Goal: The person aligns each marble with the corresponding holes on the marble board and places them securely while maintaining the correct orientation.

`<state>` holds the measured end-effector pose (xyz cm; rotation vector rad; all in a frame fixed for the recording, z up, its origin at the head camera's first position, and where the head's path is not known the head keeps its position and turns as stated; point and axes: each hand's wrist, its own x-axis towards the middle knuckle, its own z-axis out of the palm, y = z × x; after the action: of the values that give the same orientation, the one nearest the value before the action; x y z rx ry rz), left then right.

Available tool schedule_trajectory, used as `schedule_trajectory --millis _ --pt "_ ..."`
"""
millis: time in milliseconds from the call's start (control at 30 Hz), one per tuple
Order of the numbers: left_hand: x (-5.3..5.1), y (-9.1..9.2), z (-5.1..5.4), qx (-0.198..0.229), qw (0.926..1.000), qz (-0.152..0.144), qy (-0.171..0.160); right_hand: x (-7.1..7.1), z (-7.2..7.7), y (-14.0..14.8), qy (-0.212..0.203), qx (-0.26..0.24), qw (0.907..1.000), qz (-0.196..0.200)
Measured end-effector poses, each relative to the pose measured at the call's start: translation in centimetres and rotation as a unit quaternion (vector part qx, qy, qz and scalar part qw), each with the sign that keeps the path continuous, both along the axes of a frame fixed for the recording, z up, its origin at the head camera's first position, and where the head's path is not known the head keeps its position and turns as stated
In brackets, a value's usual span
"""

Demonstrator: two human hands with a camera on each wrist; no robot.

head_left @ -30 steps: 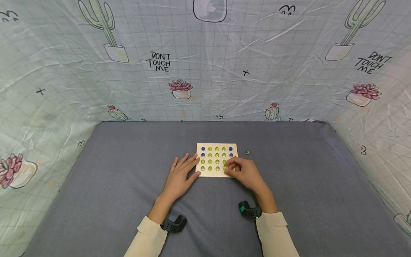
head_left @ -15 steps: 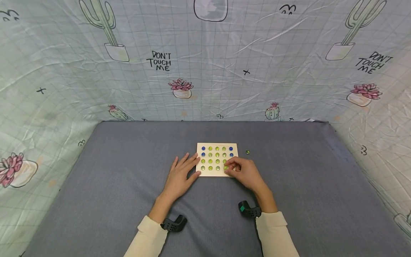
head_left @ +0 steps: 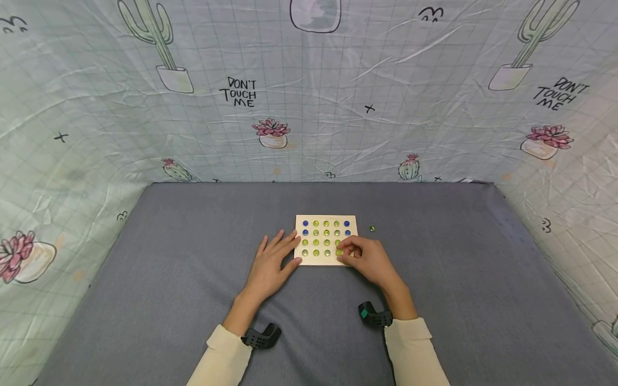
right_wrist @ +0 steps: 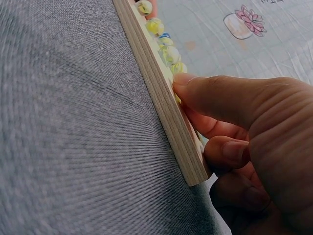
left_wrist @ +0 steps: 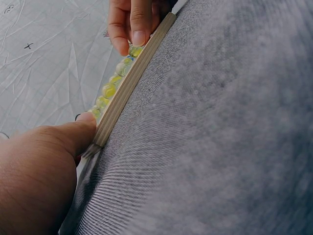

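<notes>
A light wooden board [head_left: 321, 260] lies on the cloth, with rows of glass marbles on it. Most marbles are yellow-green, such as the marble [head_left: 316, 232]; a few at the far corners, like the blue marble [head_left: 306, 223], are blue. With spread, fairly straight fingers, my left hand [head_left: 270, 268] rests against the board's left edge. Between thumb and forefinger, my right hand [head_left: 369, 260] pinches a yellow-green marble [head_left: 339, 252] in the near row; its other fingers are curled. That hand hides the board's near right corner in the head view.
One loose green marble [head_left: 372, 228] lies on the grey cloth [head_left: 193, 241], just right of the board. Behind the table hangs a pale curtain [head_left: 328, 134] printed with cacti. Each wrist wears a black band, the left band [head_left: 262, 336] and the right band [head_left: 375, 314].
</notes>
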<state>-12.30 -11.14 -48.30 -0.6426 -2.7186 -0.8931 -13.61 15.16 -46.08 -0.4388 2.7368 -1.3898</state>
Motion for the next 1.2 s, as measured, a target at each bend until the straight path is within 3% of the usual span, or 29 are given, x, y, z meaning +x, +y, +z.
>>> schedule_trajectory --millis 567,900,1200 --pt "0.00 0.04 -0.06 -0.001 1.0000 0.003 -0.004 0.08 0.30 -0.05 0.000 0.002 0.9999 -0.014" --pt "-0.07 0.01 -0.14 -0.002 1.0000 0.003 0.000 0.11 0.76 -0.07 0.031 -0.004 0.9993 -0.019" --pt "-0.12 -0.03 0.08 -0.005 1.0000 0.003 -0.005 -0.01 0.90 0.21 0.037 -0.024 0.9955 -0.084"
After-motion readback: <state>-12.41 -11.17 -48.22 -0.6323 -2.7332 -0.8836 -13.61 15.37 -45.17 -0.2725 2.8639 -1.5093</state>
